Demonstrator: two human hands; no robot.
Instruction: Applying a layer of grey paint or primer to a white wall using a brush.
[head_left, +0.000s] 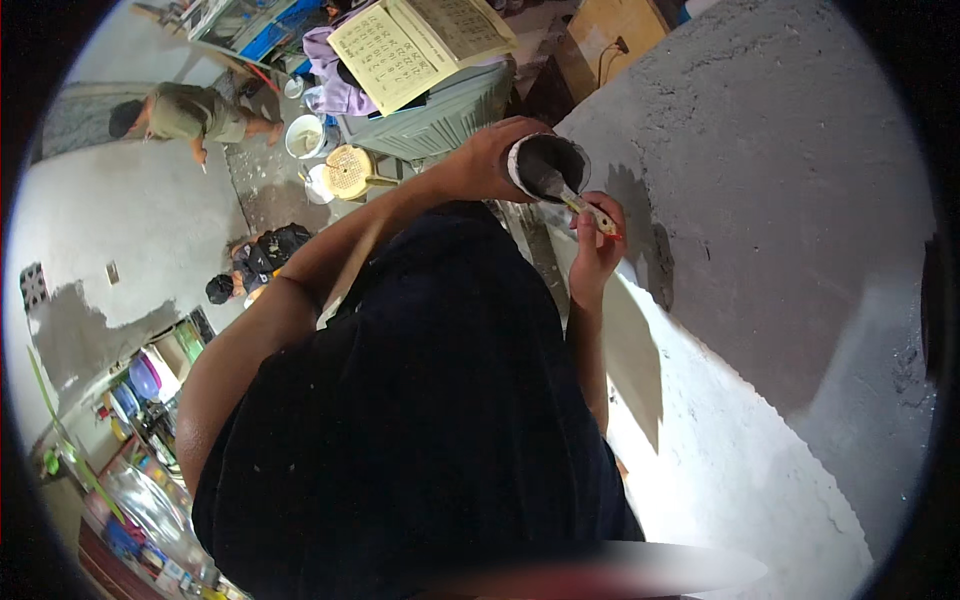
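A round, paint-smeared container (556, 166) is held up by its side in my left hand (501, 154). Dark grey stuff, probably paint, coats its inside. In my right hand (598, 240) is the handle of a paintbrush (587, 212), spotted with dried paint. The brush slants into the container, so its bristles are hidden. Both hands are close to a wall that is grey in one part (750, 210) and bright white in another (705, 435), with an uneven edge between them. Shadows of my hands fall on this wall.
A large calendar (405, 60) lies over a greenish-grey cabinet (435, 127). A yellow plastic stool (349, 171) and a white bucket (306, 137) stand beyond my left arm. Two people, one in olive (187, 112) and one in black (270, 255), are near the opposite wall (150, 210). Shelved household goods (146, 375) line the left.
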